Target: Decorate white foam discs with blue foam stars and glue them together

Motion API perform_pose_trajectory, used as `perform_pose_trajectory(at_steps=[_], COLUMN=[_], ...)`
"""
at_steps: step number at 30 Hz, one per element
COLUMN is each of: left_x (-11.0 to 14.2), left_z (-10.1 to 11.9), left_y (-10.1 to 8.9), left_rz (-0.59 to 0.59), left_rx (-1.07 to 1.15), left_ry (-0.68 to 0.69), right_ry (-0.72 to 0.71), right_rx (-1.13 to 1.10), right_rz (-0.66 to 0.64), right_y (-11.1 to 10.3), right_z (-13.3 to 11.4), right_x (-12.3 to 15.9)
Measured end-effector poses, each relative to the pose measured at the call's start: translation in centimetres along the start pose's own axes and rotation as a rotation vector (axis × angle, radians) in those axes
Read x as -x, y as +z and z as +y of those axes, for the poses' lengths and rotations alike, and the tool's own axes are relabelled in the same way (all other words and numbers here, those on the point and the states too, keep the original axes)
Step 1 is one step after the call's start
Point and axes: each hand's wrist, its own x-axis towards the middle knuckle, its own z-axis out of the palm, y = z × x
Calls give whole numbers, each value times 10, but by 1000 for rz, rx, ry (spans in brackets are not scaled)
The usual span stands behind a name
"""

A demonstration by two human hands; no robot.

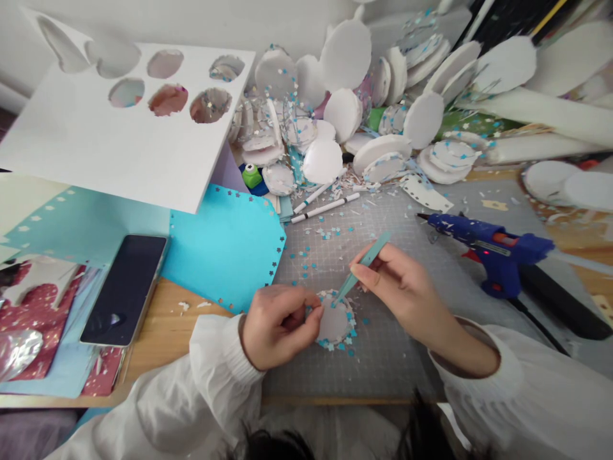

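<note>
Near the front edge of the mat (383,380) lies the disc (334,324). The right hand (407,287) is clamped on tweezers (370,255), tips down at the disc, probably for fine control. The left hand (282,326) sits at its rim, seemingly steadying it; whether it pinches, I cannot tell. Toward the right edge, the glue gun (498,246) lies within reach.

Left hand (282,326) with fingers curled inward and thumb close to the forefinger, right hand (407,281) near it in a pinch of thumb and fingers, right wrist (462,345) bare, left forearm (158,390) and right forearm (536,383) angled inward, both sleeved in white
</note>
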Motion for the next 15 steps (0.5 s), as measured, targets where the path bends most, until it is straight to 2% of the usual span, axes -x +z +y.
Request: perform_pose_trajectory(at_steps=[9,15], left_x=[0,0], left_z=[0,1], left_y=[0,0], left_rz=[0,4], left_rx=[-14,-16], left_ry=[1,0], right_ry=[23,31], right_rx=[10,-72], right_rz=[4,6], right_y=[-1,-1], right_z=[0,7], right_x=[0,0])
